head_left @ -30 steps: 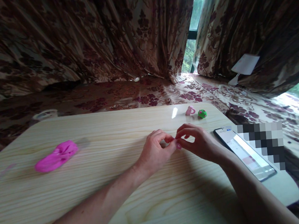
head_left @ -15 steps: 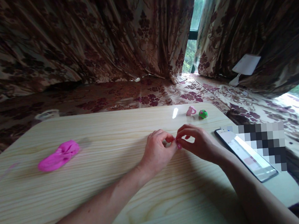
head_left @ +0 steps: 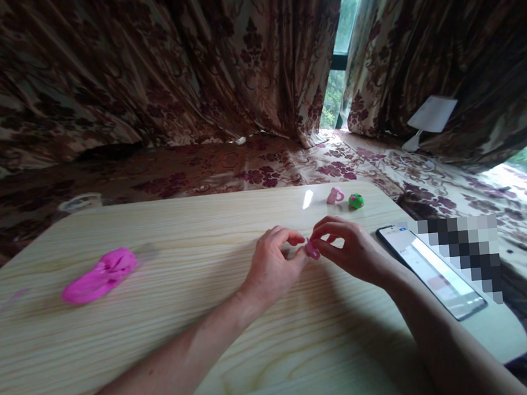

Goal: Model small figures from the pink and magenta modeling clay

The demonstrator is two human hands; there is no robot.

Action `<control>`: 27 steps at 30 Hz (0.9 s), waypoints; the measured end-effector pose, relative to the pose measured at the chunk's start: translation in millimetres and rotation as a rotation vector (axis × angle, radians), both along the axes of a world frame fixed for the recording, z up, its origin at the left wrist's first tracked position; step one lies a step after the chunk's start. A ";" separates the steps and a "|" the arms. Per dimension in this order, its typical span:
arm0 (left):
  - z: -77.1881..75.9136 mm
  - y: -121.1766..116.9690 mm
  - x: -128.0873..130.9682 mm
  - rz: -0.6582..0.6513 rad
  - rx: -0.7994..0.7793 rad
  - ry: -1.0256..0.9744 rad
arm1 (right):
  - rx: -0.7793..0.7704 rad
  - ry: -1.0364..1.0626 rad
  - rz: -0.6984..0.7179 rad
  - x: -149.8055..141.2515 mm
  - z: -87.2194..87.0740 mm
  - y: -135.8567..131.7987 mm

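Observation:
My left hand (head_left: 273,267) and my right hand (head_left: 347,249) meet over the middle of a light wooden table (head_left: 188,349). Between their fingertips sits a small pink clay piece (head_left: 312,250), pinched from both sides. Both hands have their fingers curled. A larger lump of bright pink clay (head_left: 100,275) lies on the table to the left, well apart from my hands. At the table's far side stand a small pale pink clay figure (head_left: 335,195) and a small green clay ball (head_left: 355,200).
A phone (head_left: 433,272) with a lit screen lies near the table's right edge, beside my right forearm. Patterned brown curtains hang behind, and a patterned cloth covers the surface around the table. A white lamp (head_left: 428,117) stands at the back right.
My fingers have shifted slightly on the small pink piece, which now shows more between the fingertips. Both hands stay in the same spot.

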State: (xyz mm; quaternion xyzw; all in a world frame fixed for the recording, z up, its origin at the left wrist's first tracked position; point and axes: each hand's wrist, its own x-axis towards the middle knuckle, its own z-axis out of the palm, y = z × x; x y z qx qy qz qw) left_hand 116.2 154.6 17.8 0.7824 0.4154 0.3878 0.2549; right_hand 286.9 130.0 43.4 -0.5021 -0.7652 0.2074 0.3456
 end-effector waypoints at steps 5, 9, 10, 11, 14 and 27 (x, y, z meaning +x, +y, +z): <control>-1.5 -0.4 -1.7 -0.080 0.029 0.016 | -0.023 0.047 0.038 -1.1 2.2 -2.3; 0.0 -0.6 -1.5 -0.077 0.034 0.044 | 0.003 0.026 0.016 1.2 2.1 -0.9; 0.3 -0.4 -1.4 -0.075 0.031 0.051 | 0.007 0.025 0.007 1.9 2.4 -0.5; 0.4 -0.3 -1.4 -0.077 0.029 0.057 | 0.008 0.026 0.000 2.6 2.8 -0.2; -0.4 0.0 -1.7 -0.086 0.027 0.051 | 0.013 0.031 0.016 3.5 4.2 -0.2; -1.8 -1.1 -0.5 -0.074 0.087 0.114 | 0.055 -0.022 0.084 1.9 -0.2 1.1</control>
